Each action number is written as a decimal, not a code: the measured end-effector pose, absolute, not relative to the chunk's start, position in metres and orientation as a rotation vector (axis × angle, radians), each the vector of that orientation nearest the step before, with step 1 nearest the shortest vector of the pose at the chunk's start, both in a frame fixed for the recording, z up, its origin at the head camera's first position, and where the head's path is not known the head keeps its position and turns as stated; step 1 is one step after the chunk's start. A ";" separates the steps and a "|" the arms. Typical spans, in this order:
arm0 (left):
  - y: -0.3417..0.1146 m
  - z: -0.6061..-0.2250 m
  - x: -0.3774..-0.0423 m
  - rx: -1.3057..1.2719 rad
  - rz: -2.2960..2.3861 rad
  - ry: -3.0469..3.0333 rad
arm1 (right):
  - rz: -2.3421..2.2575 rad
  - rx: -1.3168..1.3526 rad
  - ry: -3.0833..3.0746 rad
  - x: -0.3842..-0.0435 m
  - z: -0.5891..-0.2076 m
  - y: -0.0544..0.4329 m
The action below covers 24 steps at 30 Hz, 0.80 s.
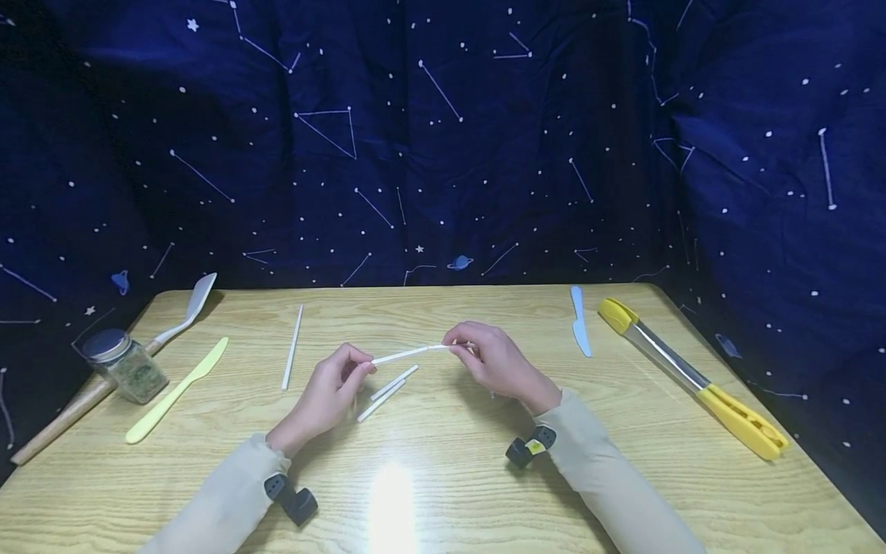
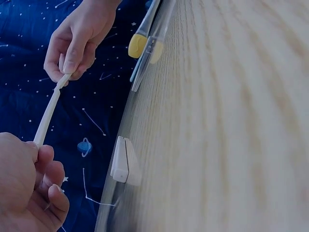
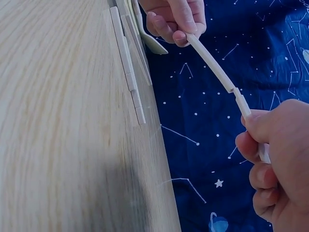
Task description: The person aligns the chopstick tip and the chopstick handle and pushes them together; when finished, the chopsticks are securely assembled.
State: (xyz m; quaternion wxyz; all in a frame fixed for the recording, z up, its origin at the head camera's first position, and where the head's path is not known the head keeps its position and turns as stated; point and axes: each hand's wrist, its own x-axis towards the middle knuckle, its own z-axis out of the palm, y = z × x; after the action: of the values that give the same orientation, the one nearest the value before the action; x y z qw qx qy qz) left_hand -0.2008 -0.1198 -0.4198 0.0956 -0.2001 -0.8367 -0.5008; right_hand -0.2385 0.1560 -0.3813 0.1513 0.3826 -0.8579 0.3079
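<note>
Both hands hold a thin white stick (image 1: pixel 401 355) up over the table, one at each end. The left hand (image 1: pixel 335 388) pinches its left end between thumb and fingers, and the right hand (image 1: pixel 501 365) pinches the other end. Nearer the right hand, the stick (image 3: pixel 212 65) has a notch and a kink, and its two lengths meet there at a slight angle. Part of the stick is hidden inside the right fist (image 3: pixel 285 159). Below it, two short white pieces (image 1: pixel 382 400) lie side by side on the table. Another white stick (image 1: pixel 292 346) lies left of the hands.
At left are a jar with a dark lid (image 1: pixel 128 368), a wooden-handled spatula (image 1: pixel 69 415) and a pale yellow knife (image 1: pixel 176 392). A light blue knife (image 1: pixel 580 323) and yellow-ended tongs (image 1: pixel 667 358) lie at right. A dark starry cloth (image 1: pixel 429 154) hangs behind the table.
</note>
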 end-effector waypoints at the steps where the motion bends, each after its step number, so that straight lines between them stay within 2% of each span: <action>1: -0.120 -0.420 -0.201 -0.593 -1.486 -2.479 | 0.886 1.099 -2.464 -0.238 -0.381 0.156; 13: -0.120 -0.419 -0.199 -0.586 -1.626 -2.447 | 0.917 1.107 -2.414 -0.240 -0.383 0.156; 24: -0.119 -0.420 -0.200 -0.694 -1.360 -2.432 | 0.819 1.106 -2.458 -0.239 -0.383 0.158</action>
State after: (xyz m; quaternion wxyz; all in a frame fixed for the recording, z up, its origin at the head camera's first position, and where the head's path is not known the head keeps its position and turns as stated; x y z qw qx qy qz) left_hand -0.1995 -0.1191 -0.4204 0.1346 -0.2394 -0.8392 -0.4694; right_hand -0.2392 0.1579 -0.3831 0.1615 0.3876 -0.8610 0.2869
